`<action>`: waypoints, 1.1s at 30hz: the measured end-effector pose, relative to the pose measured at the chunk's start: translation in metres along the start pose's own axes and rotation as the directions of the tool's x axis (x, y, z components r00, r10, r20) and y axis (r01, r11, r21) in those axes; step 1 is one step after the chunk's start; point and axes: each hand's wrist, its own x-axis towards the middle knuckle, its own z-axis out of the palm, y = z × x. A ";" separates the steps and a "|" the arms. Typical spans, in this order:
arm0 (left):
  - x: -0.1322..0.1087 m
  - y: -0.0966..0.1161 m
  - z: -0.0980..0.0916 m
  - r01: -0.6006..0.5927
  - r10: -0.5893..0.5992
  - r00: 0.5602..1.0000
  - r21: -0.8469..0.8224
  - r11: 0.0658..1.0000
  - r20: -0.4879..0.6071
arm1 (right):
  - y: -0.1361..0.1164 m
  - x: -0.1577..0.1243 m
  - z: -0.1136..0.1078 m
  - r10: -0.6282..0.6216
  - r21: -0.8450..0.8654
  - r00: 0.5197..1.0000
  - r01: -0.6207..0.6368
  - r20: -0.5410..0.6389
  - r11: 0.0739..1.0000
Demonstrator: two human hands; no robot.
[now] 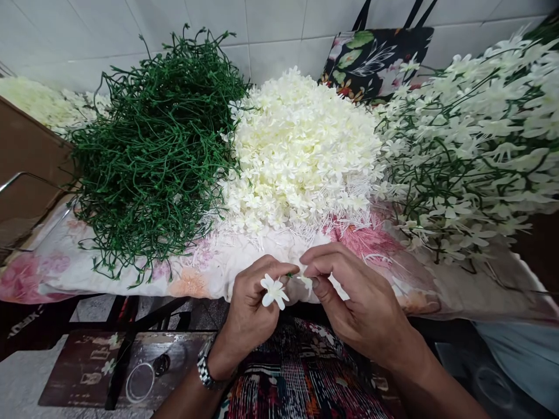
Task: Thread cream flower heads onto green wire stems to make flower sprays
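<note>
My left hand (pixel 251 302) is closed around a thin green stem with a white plastic flower (pixel 273 291) on it. My right hand (pixel 358 299) pinches a second small white flower (pixel 305 281) against the stem's tip. Both hands meet at the near edge of the table, over a floral cloth (pixel 196 273). Behind them lie a pile of loose white flowers (pixel 301 151) and a heap of bare green stems (pixel 152 145).
Finished sprigs with white flowers (pixel 476 139) are stacked at the right. A dark floral bag (pixel 375 58) leans on the tiled wall. More white flowers (pixel 48 105) lie at the far left beside a brown box (pixel 26 157). A low wooden stool (pixel 109 366) stands below.
</note>
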 end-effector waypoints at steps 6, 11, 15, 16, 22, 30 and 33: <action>-0.005 -0.001 -0.002 -0.069 0.065 0.996 0.067 0.995 0.066 | -0.002 0.000 -0.003 -0.035 -0.035 0.996 0.039 0.086 0.999; -0.007 -0.003 -0.002 -0.125 0.108 0.990 0.206 0.971 0.095 | -0.001 -0.001 -0.004 -0.006 -0.078 0.987 0.018 0.160 0.997; -0.005 -0.003 -0.001 -0.209 0.182 0.977 0.307 0.928 0.114 | 0.002 -0.003 -0.003 -0.004 -0.081 0.983 0.019 0.183 0.997; -0.004 -0.003 -0.001 -0.229 0.200 0.972 0.326 0.917 0.121 | 0.003 -0.003 -0.002 -0.003 -0.077 0.983 0.017 0.182 0.997; -0.002 -0.009 0.003 -0.240 0.216 0.970 0.316 0.918 0.108 | 0.008 -0.005 0.005 0.014 -0.027 0.988 -0.010 0.154 1.000; -0.003 -0.016 0.007 -0.152 0.129 0.986 0.271 0.950 0.103 | 0.015 -0.010 0.015 0.073 -0.001 0.991 -0.073 0.116 0.997; -0.003 -0.018 0.008 -0.150 0.129 0.987 0.259 0.954 0.097 | 0.018 -0.010 0.017 0.083 0.002 0.989 -0.084 0.123 0.996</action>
